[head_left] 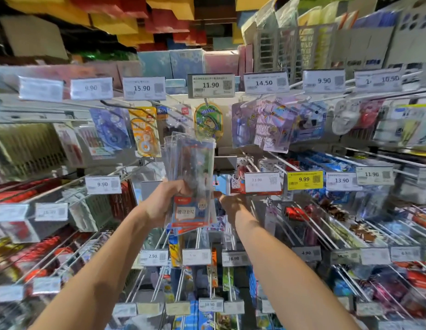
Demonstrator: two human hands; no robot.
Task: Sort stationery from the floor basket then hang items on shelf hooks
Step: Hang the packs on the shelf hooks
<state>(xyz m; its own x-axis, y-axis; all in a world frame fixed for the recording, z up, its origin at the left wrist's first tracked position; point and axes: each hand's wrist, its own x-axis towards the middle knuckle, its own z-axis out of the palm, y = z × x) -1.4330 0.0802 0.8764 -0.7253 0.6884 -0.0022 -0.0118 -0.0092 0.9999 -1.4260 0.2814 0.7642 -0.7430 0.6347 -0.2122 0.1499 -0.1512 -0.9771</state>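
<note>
Packets of clear plastic with orange-and-blue label cards (191, 177), several stacked together, stand upright in front of the middle of the hook wall, held up at their lower end. Fingers of the left hand (163, 202) curl round that lower end, thumb side toward the camera. Just right of the stack, the right hand (232, 206) reaches toward the shelf; its fingertips are hidden behind the packets, so whether it grips anything cannot be told. Above hangs a green oval carded pack (208, 121) under a white 11.90 price tag (210, 85). A yellow 9.99 price tag (304, 179) sits to the right.
</note>
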